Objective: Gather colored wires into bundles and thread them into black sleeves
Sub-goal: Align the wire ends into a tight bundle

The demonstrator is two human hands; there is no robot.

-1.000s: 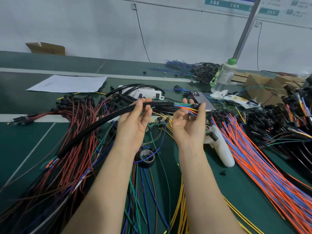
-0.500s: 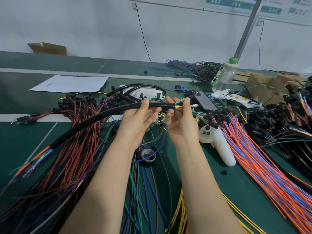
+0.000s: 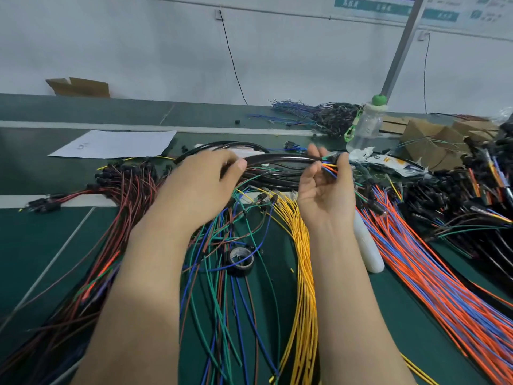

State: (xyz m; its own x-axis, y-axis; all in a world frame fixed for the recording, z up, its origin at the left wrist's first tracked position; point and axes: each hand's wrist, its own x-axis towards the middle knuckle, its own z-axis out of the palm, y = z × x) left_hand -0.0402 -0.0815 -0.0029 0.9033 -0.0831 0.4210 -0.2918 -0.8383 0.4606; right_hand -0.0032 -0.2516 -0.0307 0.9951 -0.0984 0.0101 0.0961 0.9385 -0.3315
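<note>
Black sleeve is held up over the green table between both hands: L hand is curled round its mid part (blurry, but reads as a grip), and R hand pinches the coloured wire ends poking out of its right end. Risk: if the R pinch slackens while L slides the sleeve, the short ends may slip back inside & need re-threading; an uneven pull could also leave one wire behind. Loose yellow wires lying below could snag too.
</note>
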